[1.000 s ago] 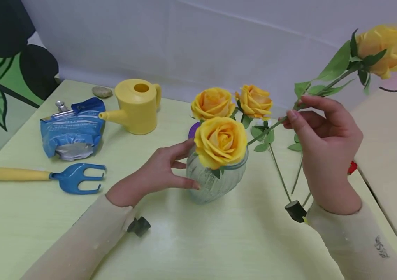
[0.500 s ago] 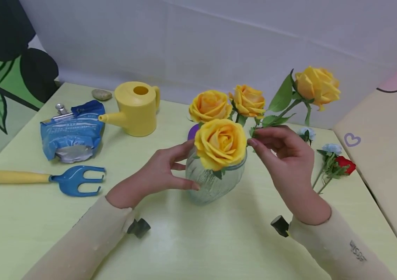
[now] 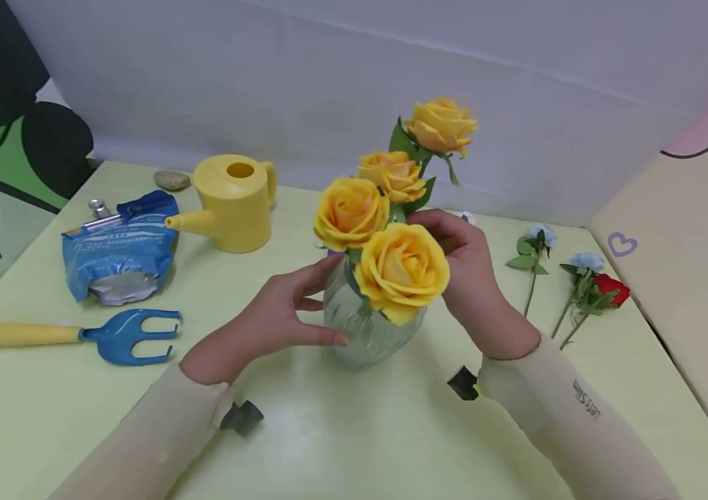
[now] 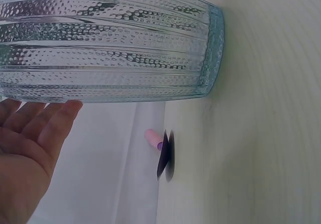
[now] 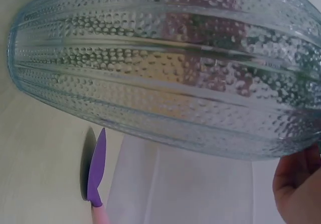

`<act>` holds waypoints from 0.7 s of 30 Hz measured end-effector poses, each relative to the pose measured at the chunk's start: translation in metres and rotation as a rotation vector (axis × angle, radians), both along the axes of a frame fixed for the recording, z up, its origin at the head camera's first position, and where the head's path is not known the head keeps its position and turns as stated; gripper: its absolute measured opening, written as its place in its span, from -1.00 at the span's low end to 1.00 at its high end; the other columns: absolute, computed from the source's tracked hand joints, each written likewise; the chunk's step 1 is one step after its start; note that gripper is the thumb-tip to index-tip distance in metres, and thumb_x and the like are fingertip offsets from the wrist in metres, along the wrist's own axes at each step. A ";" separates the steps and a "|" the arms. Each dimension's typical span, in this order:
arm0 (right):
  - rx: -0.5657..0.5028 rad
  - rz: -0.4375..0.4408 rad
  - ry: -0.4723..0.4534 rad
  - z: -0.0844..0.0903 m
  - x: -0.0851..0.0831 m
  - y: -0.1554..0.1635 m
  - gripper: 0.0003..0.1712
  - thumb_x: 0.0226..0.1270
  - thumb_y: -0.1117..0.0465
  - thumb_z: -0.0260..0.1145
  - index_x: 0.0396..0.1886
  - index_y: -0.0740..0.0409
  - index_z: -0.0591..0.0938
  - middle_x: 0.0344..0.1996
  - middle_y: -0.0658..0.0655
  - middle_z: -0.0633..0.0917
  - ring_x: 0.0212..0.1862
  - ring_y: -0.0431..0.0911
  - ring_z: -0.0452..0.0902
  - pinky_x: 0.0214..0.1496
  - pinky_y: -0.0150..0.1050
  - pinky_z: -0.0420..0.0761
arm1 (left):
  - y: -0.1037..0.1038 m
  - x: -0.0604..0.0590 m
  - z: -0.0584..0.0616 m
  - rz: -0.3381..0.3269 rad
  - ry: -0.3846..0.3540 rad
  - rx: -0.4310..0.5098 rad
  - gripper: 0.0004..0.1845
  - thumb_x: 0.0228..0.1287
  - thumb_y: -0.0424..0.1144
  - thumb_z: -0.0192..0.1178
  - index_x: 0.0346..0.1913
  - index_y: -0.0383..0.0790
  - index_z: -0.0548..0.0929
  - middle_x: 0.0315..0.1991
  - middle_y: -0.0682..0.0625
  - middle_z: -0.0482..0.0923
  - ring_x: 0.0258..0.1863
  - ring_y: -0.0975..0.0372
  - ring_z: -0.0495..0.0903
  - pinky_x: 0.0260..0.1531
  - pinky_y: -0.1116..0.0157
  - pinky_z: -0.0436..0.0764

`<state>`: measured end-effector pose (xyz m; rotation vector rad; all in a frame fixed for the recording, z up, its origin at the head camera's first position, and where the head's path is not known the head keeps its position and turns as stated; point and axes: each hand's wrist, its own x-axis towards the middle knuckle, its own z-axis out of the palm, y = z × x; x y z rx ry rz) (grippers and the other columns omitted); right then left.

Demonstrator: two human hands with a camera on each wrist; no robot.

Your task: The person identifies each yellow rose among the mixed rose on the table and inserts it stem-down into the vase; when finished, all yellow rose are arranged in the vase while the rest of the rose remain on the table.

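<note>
In the head view, a ribbed clear glass vase (image 3: 369, 340) stands on the table with several yellow roses in its mouth. My left hand (image 3: 273, 309) grips the vase from the left, thumb in front; its fingers (image 4: 55, 126) lie along the glass in the left wrist view. My right hand (image 3: 469, 267) is at the vase's right rim, holding the rearmost, tallest yellow rose (image 3: 441, 126) by its stem. The front rose (image 3: 402, 271) hides those fingertips and most of the stem. In the right wrist view, curled right-hand fingers (image 5: 296, 176) show beside the vase's upper end.
To the left are a yellow watering can (image 3: 235, 208), a blue bag (image 3: 119, 253) with a clip, a stone (image 3: 171, 180) and a blue hand fork (image 3: 132, 337). A purple trowel (image 5: 98, 163) lies behind the vase. Blue flowers (image 3: 541, 236) and a red rose (image 3: 611, 290) lie right.
My right hand has moved left and inward with the yellow rose, bringing its stem to the vase mouth and its bloom behind the others. My left hand has stayed on the vase.
</note>
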<state>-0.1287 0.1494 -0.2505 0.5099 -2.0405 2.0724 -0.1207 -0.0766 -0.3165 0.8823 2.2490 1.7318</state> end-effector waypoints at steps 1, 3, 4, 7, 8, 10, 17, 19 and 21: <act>-0.004 0.006 -0.002 -0.001 0.000 0.000 -0.50 0.09 0.63 0.21 -0.39 -0.13 0.69 -0.34 -0.06 0.64 -0.26 -0.12 0.51 -0.17 -0.35 0.59 | 0.000 0.000 -0.001 0.000 -0.002 0.003 0.02 -0.17 -0.30 0.50 0.41 -0.16 0.15 0.36 0.02 0.19 0.24 0.15 0.32 -0.05 0.24 0.56; -0.027 0.010 0.015 -0.003 0.003 0.002 -0.53 0.10 0.61 0.23 -0.39 -0.12 0.70 -0.33 -0.04 0.64 -0.23 -0.11 0.50 -0.15 -0.35 0.59 | -0.001 0.000 -0.001 -0.004 -0.005 0.009 0.02 -0.16 -0.30 0.50 0.41 -0.16 0.15 0.36 0.03 0.18 0.24 0.15 0.31 -0.05 0.24 0.56; -0.042 0.000 0.025 -0.003 0.004 0.003 -0.54 0.12 0.60 0.22 -0.40 -0.12 0.70 -0.31 -0.04 0.63 -0.22 -0.11 0.50 -0.14 -0.35 0.59 | -0.001 0.000 -0.001 -0.004 -0.004 0.012 0.02 -0.17 -0.30 0.50 0.40 -0.15 0.16 0.36 0.03 0.18 0.24 0.15 0.32 -0.05 0.24 0.56; -0.132 -0.034 0.060 0.000 0.008 0.004 -0.63 0.14 0.57 0.21 -0.43 0.00 0.69 -0.29 0.03 0.62 -0.16 -0.07 0.50 -0.11 -0.32 0.59 | -0.001 0.000 -0.001 -0.001 0.005 0.014 0.01 -0.18 -0.31 0.50 0.40 -0.17 0.18 0.35 0.02 0.20 0.24 0.14 0.33 -0.06 0.24 0.57; -0.165 -0.050 0.060 0.002 0.008 0.004 -0.66 0.14 0.58 0.20 -0.44 0.04 0.68 -0.28 0.05 0.63 -0.16 -0.07 0.51 -0.10 -0.32 0.59 | -0.001 0.000 0.000 0.001 0.009 0.012 0.00 -0.18 -0.31 0.50 0.39 -0.17 0.18 0.35 0.02 0.20 0.24 0.13 0.33 -0.06 0.24 0.57; -0.227 -0.089 0.031 0.006 0.009 0.001 -0.67 0.14 0.59 0.17 -0.46 0.07 0.64 -0.30 0.06 0.63 -0.19 -0.08 0.56 -0.10 -0.29 0.60 | -0.002 0.000 0.000 0.006 0.019 0.009 0.00 -0.18 -0.31 0.50 0.39 -0.17 0.18 0.35 0.01 0.20 0.23 0.12 0.33 -0.07 0.24 0.58; -0.379 -0.107 -0.129 0.004 0.002 -0.010 -0.60 0.22 0.61 0.09 -0.50 0.04 0.61 -0.43 0.02 0.61 -0.30 -0.08 0.63 -0.06 -0.20 0.60 | -0.002 0.000 -0.002 0.005 0.020 0.017 0.00 -0.18 -0.33 0.50 0.39 -0.18 0.18 0.34 -0.03 0.21 0.23 0.11 0.33 -0.06 0.25 0.57; -0.387 -0.094 -0.158 0.001 0.000 -0.011 -0.59 0.27 0.58 0.05 -0.50 0.03 0.63 -0.43 0.02 0.61 -0.29 -0.10 0.61 -0.09 -0.25 0.61 | -0.002 0.000 -0.002 0.005 0.019 0.014 -0.01 -0.18 -0.32 0.50 0.39 -0.17 0.20 0.31 -0.04 0.27 0.21 0.12 0.35 -0.06 0.25 0.57; -0.412 -0.078 -0.210 -0.003 -0.001 -0.010 -0.58 0.34 0.52 0.00 -0.52 0.04 0.64 -0.43 0.01 0.60 -0.32 -0.12 0.57 -0.15 -0.32 0.61 | -0.002 0.000 -0.002 0.009 0.014 0.007 -0.04 -0.18 -0.31 0.50 0.37 -0.15 0.24 0.27 -0.03 0.34 0.19 0.14 0.38 -0.05 0.25 0.57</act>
